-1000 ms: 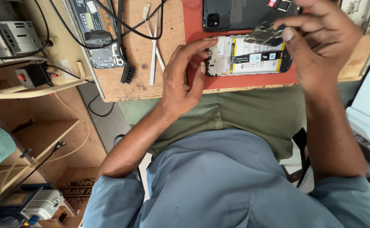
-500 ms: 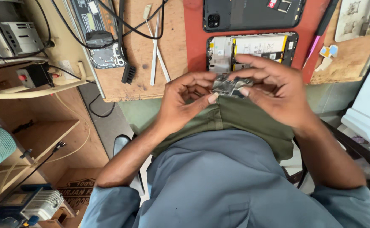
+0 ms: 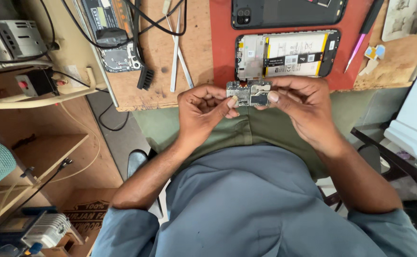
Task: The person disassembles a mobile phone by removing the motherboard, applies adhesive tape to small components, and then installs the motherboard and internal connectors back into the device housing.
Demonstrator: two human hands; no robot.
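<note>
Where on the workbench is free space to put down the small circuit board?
Both hands hold the circuit board. Bare wood lies between the white tweezers and the red mat, and a red strip shows left of the opened phone. The bench's left end, with cables and brush, is crowded.

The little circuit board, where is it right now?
The small circuit board is held between both hands' fingertips, just below the opened phone on the red mat.

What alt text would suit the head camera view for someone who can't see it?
Both hands, left hand and right hand, hold a small circuit board above the lap, near an opened phone on a red mat.
</note>
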